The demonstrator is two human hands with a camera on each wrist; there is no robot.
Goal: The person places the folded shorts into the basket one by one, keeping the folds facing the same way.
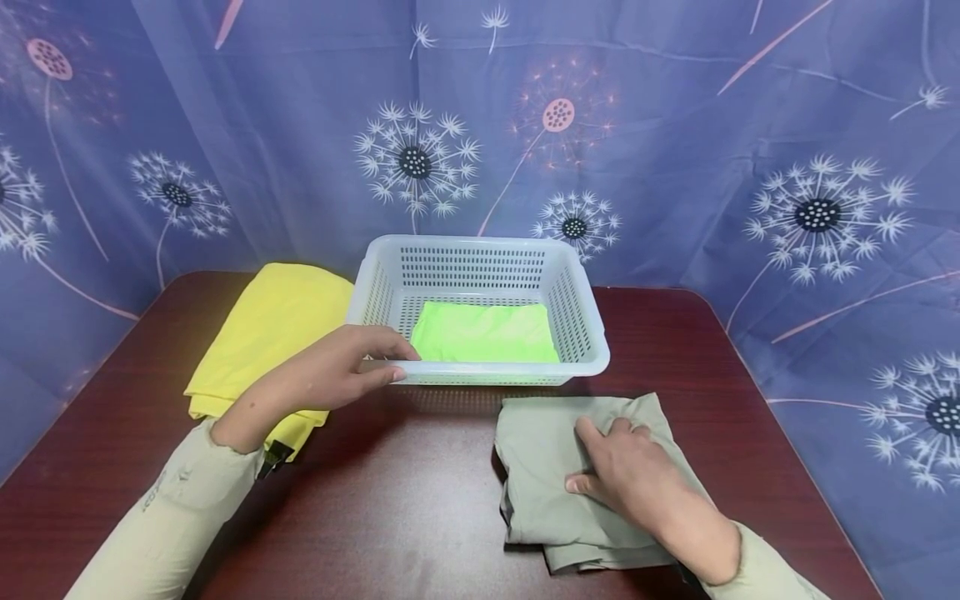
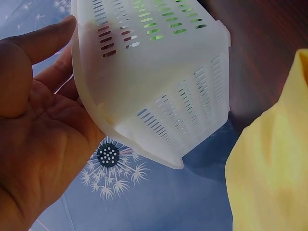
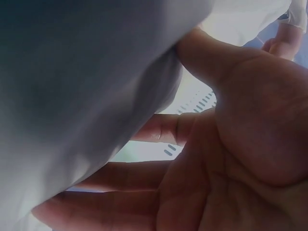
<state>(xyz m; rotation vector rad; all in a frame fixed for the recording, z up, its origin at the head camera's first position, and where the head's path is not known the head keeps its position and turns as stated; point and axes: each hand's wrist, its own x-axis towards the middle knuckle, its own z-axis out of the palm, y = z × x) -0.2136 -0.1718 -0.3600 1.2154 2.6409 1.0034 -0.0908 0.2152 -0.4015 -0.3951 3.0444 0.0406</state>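
Observation:
A white perforated plastic basket (image 1: 487,250) stands at the back middle of the table, with a folded neon-green cloth (image 1: 483,333) lying inside. My left hand (image 1: 341,367) grips its front-left rim, fingers over the inside and thumb on the outer face; the left wrist view shows the basket wall (image 2: 144,86) close up. Toward the front right lies a folded grey-green garment (image 1: 540,467). On top of it rests my right hand (image 1: 637,475), its fingers spread. In the right wrist view, fingertips and thumb touch the garment (image 3: 86,86), and the fingers look fairly straight.
A folded yellow garment (image 1: 277,325) lies on the left of the table, partly under my left forearm. The dark red-brown wooden table (image 1: 405,500) backs onto a blue curtain (image 1: 300,100) with a dandelion print. More curtain stands along the right side.

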